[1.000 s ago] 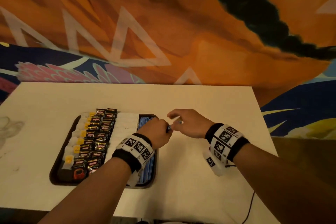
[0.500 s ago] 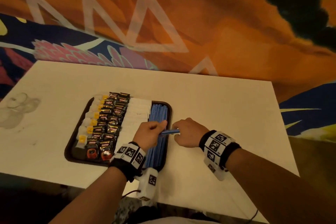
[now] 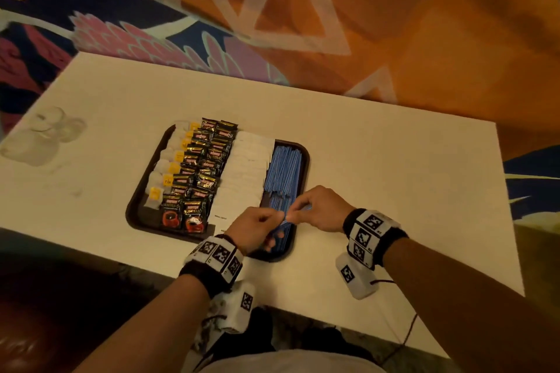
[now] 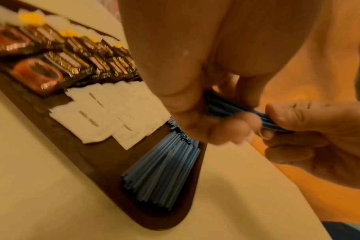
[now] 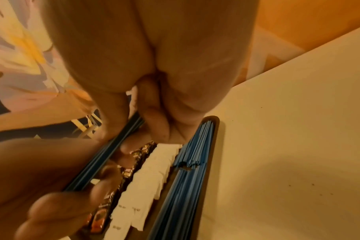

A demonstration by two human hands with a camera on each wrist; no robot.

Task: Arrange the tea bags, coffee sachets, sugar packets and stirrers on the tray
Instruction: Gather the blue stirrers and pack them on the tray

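stirrers (image 3: 295, 211) | pinched between left hand (image 3: 253, 228) and right hand (image 3: 321, 209) | level ends, lay onto tray (image 3: 133, 209) stack just beneath

A pale cream table (image 3: 378, 166) with squared corners fills the middle of the head view, its far edge running slantwise from upper left down to the right. Its top carries faint smudges, and a watery, glass-like blur (image 3: 42, 136) sits near the left end — too indistinct to name. Beyond and around the table lies a boldly patterned carpet (image 3: 424, 24): mostly deep orange, crossed by pale triangular outlines, with a pink feathery motif (image 3: 145, 45) on navy at the left and navy patches with yellow streaks at the right. The light is warm and dim — everything takes an amber cast. A dark brown surface (image 3: 45, 327) shows at lower left, below the near edge.
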